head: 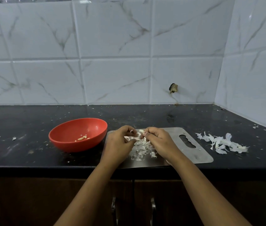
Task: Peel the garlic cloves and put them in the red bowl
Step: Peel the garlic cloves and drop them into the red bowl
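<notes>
Nearest, at 6 o'clock, two bare forearms rise from the bottom edge over dark cabinet doors with two metal handles (152,207). Past the black counter (31,154) edge lies a steel cutting board (199,154), its grip slot towards 3 o'clock.

Both hands hover over the board's left half, close together, fingertips nearly meeting. The left hand (119,141) is curled narrow, its thumb and fingertips pinching a strip of papery skin (129,138). Whether that strip still hangs on the clove cannot be told. The right hand (159,139) is likewise curled tight, thumb and forefinger pinching the garlic clove (141,132), which sits at the 12 o'clock end of the gap between the two hands. The remaining fingers of both hands are folded under and partly hidden.

Directly below the hands, on the board, lies a scatter of torn skins (141,150).

At 9 o'clock from the hands, just beside the board's left edge, stands the red bowl (80,146), with a few peeled cloves (82,138) in its bottom. At 3 o'clock, off the board and apart from it, a looser heap of skins (223,142) lies on the counter.

Farthest, at 12 o'clock, is the tiled wall (112,46), white with grey veins, and a small broken hole (173,88) in it at about 1 o'clock.
</notes>
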Available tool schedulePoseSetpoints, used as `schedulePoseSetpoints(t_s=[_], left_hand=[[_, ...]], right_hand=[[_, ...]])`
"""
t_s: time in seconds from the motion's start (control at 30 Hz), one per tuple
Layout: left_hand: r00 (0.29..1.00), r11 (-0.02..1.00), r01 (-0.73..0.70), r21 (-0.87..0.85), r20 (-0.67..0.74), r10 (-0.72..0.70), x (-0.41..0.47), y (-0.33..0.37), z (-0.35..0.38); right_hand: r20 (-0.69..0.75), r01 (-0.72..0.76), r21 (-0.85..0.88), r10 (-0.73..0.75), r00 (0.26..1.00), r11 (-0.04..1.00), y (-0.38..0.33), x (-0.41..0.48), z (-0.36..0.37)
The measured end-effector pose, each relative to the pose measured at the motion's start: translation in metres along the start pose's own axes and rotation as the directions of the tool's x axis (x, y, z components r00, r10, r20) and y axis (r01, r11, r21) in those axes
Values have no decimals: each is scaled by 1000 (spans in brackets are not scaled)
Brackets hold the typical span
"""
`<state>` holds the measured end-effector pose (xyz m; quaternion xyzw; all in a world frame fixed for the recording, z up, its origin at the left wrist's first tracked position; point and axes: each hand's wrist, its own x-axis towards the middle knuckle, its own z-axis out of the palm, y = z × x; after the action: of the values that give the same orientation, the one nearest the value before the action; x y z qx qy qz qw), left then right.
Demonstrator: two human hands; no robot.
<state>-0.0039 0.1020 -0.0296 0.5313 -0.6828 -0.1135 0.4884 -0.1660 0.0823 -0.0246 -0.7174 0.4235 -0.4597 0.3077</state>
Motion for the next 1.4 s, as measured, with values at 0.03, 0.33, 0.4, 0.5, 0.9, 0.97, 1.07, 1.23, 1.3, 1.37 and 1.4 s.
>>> schedulePoseSetpoints(t_s=[0.03, 0.33, 0.4, 0.5, 0.9, 0.97, 1.07, 1.23, 1.3, 1.37, 1.4], left_hand=[[1000, 1000, -1, -11, 14, 1, 0, 0, 0], [995, 996, -87, 5, 47, 86, -2, 5, 1], [993, 995, -102, 1, 54, 101, -2, 5, 1], [990, 993, -115, 5, 80, 114, 0, 3, 1], [938, 859, 238, -453, 338, -82, 3, 7, -8], [938, 861, 235, -450, 339, -79, 4, 5, -6], [965, 954, 93, -284, 261, -16, 4, 2, -1], [958, 963, -264, 51, 132, 255, 4, -2, 3], [941, 933, -335, 131, 95, 325, 3, 0, 3], [939, 925, -343, 163, 78, 334, 1, 2, 4], [946, 934, -325, 149, 73, 317, 0, 2, 4]], right_hand=[[6, -6, 0, 6, 1000, 1000, -1, 0, 0], [80, 49, -27, -47, 996, 998, -3, -1, 2], [114, 79, -39, -74, 991, 996, -3, -2, 3], [120, 131, -65, -123, 985, 989, -2, -1, 3], [50, 371, -494, -400, 915, 786, 4, 1, 7], [71, 332, -431, -335, 939, 839, 4, 3, 7], [109, 97, -102, -86, 990, 990, 1, 4, 2], [180, -104, 97, 86, 980, 990, -5, 3, -1], [201, -151, 135, 123, 972, 979, -6, 4, -3], [222, -170, 152, 134, 966, 974, -7, 4, -5], [229, -165, 150, 128, 965, 975, -7, 3, -6]])
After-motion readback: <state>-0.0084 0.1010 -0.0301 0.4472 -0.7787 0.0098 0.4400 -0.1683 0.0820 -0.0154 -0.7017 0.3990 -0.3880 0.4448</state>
